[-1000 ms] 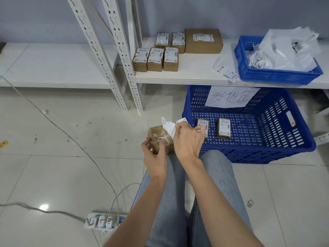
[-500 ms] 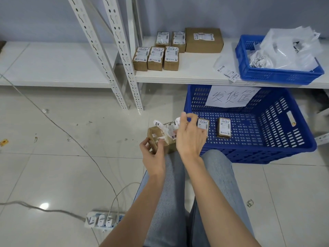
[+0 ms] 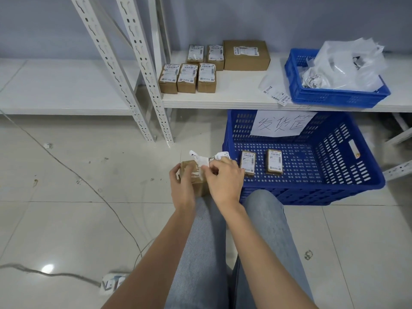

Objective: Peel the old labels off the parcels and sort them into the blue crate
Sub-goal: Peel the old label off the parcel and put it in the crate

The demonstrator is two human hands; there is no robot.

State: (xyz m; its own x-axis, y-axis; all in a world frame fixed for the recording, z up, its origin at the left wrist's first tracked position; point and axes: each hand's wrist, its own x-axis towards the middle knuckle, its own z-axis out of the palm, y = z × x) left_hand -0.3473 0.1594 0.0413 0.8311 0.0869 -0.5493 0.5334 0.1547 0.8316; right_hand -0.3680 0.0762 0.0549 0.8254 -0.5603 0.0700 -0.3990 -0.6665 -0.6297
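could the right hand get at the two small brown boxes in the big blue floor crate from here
Probably yes: the crate is open-topped, the boxes lie just beyond the right hand, but it is pinching the torn white label.

We record two bare forearms with no sleeves in view, ending in a left hand (image 3: pixel 183 186) and a right hand (image 3: pixel 225 180) that carry no rings, watch or gloves. We note light blue denim jeans (image 3: pixel 207 253) on both legs, with a faintly mottled weave.
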